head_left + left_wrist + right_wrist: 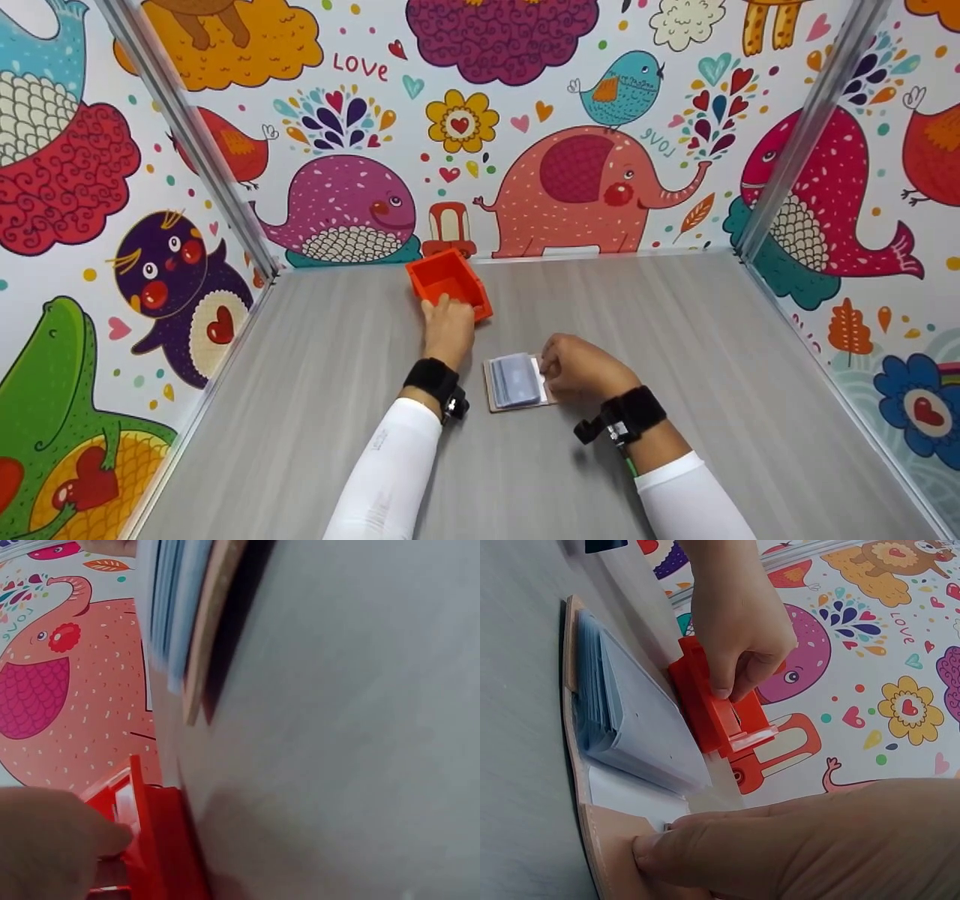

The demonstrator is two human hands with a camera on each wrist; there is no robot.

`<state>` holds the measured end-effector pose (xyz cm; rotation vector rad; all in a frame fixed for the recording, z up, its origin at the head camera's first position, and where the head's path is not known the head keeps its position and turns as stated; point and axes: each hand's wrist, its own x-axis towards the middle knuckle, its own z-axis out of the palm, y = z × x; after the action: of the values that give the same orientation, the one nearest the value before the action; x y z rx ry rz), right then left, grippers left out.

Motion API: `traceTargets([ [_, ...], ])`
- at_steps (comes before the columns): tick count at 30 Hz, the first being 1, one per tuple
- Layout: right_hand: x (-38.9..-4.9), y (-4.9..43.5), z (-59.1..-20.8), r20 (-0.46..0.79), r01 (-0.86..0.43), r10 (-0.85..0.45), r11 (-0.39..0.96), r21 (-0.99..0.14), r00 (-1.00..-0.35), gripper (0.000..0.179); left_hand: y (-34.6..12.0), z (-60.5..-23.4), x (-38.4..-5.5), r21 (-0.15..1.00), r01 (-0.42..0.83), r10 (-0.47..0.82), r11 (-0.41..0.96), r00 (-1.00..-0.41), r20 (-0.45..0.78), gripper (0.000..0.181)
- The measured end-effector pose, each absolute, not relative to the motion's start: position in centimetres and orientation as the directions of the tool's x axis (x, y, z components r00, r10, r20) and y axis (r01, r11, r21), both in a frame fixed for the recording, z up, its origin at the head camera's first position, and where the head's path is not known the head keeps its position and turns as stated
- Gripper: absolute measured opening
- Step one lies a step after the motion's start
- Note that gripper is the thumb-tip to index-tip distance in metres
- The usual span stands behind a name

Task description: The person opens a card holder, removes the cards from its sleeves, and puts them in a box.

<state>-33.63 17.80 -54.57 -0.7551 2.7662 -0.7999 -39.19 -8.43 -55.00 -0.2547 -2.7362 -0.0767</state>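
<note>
On the table lies an open card holder [516, 381] with a tan cover and a stack of clear plastic sleeves. My right hand [589, 367] is at its right side, and in the right wrist view the thumb and fingers grip the tan cover flap [611, 840]. Beyond it, my left hand [448, 330] reaches into an orange-red open box [448, 279]. In the right wrist view its thumb and index finger are curled together at the box; whether something is between the fingertips is hidden. The sleeves [641, 712] stand partly raised from the cover.
The grey wood-grain table [337, 360] is bounded by a back wall [450, 180] and side walls printed with cartoon animals. Metal corner posts [795, 142] stand at the back corners. The box is near the back wall.
</note>
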Motion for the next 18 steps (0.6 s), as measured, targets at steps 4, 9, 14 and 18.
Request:
traceTargets([
  [4,-33.5,17.8,-54.4,-0.025,-0.412,-0.506,0.729,-0.547,-0.862,0.021,-8.4,-55.0,-39.4,0.019,0.197,0.181,0.98,-0.931,0.318,0.019],
  [9,-33.5,17.6,-54.5,-0.039,-0.388,-0.49,0.734,-0.557,-0.871,0.021,-8.3,-54.9,-38.7,0.029,0.284,0.256,0.958,-0.9,0.352,0.017],
  [14,-33.6,17.6,-54.7,-0.016,-0.415,-0.51,0.718,-0.558,-0.86,0.021,-7.9,-54.4,-36.5,0.073,0.441,0.391,0.895,-0.851,0.351,0.014],
  [18,-33.8,17.9,-54.7,0.027,-0.471,-0.54,0.707,-0.528,-0.841,0.022,-7.3,-54.1,-34.5,0.186,0.545,0.492,0.817,-0.829,0.266,0.014],
])
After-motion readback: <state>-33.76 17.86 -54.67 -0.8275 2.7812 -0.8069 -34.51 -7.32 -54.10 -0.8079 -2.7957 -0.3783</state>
